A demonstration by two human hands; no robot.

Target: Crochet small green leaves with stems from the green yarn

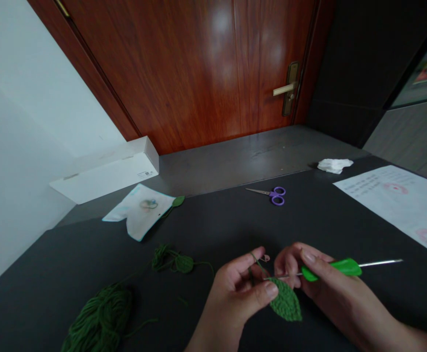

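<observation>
My left hand (240, 288) pinches the top of a green crocheted leaf (286, 303), with green yarn running over its forefinger. My right hand (308, 274) is closed on a crochet hook (340, 267) with a bright green handle and a metal shaft; the hook tip points left into the leaf's edge. Both hands hover just above the dark table (216, 230) at the lower middle of the head view.
A skein of green yarn (101, 318) lies at the lower left, and a small finished leaf with tangled yarn (172, 261) beside it. Purple scissors (274, 194), a plastic packet (140, 210), a white box (106, 168), a crumpled tissue (334, 165) and a printed sheet (404, 200) lie farther back.
</observation>
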